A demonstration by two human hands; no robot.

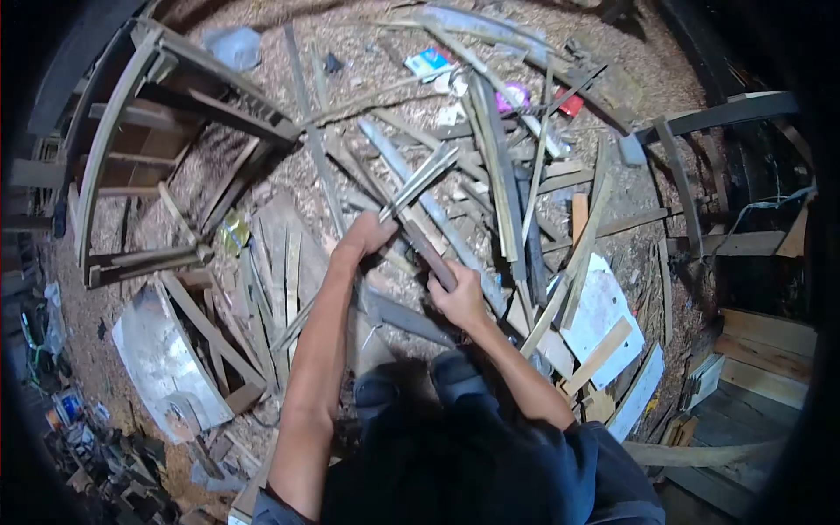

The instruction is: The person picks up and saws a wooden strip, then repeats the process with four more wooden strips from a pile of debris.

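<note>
My left hand (363, 236) grips a bundle of thin grey wooden slats (424, 179) that points up and to the right from the fist. My right hand (457, 297) is closed around a dark brown handle (429, 254) of a tool, whose upper end meets the slats just beside the left hand. What the tool's head looks like is hidden among the slats. Both hands are held over a heap of scrap wood strips (499, 175) on the ground. My dark trousers and knees fill the lower middle.
A curved wooden frame (131, 131) stands at the left. Flat pale boards (604, 315) lie at the right, a grey sheet (162, 350) at lower left. Sawdust covers the ground. Wooden planks (761, 359) are stacked at the far right. Litter lies at the top.
</note>
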